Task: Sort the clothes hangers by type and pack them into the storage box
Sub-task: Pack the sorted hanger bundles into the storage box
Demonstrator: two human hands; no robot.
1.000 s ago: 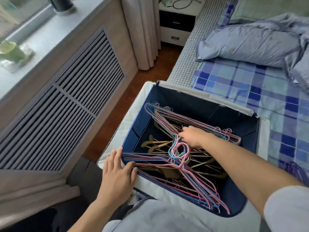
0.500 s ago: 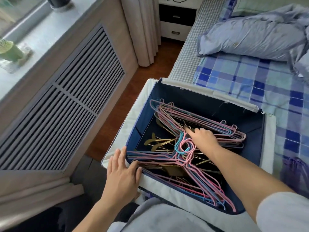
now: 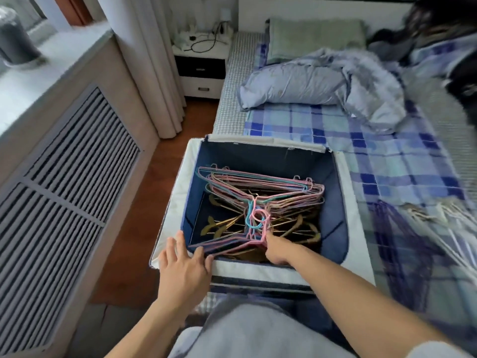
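Partly hidden under wire hangers [image 3: 260, 187] in storage box [image 3: 260, 271]: gold hangers [image 3: 219, 226].

Both forearms are bare from the wrists up, the left hand [image 3: 184, 270] and right hand [image 3: 277, 250] wear no gloves, rings or watch, a pale grey short sleeve [image 3: 438, 351] covers the right upper arm, and light grey-blue trousers [image 3: 258, 329] cover the lap
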